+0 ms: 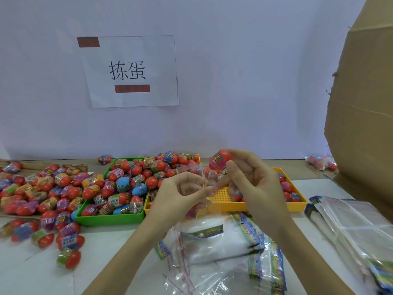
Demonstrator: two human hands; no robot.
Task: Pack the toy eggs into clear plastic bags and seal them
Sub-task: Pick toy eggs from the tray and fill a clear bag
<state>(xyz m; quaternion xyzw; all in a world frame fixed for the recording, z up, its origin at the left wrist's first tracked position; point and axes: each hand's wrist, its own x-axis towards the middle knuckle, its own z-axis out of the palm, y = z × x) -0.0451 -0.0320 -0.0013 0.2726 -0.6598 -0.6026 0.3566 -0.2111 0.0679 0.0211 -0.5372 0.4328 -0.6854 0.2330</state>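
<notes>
Fingers of the right hand pinch a red plastic toy egg with pink printed wrap, right of frame centre; left hand pinches a clear plastic bag. White paper sign, upper left, reads "拣蛋".

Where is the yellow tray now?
In the head view, the yellow tray lies on the table right of centre, touching the green tray on its left, partly behind both hands.

two hands: left hand, right hand. two trays: green tray at 9 o'clock of yellow tray. one paper sign at 12 o'clock. one cardboard box at 3 o'clock. toy eggs: too many, too blurred for count. clear bags at 6 o'clock: overlapping, count unclear.
</notes>
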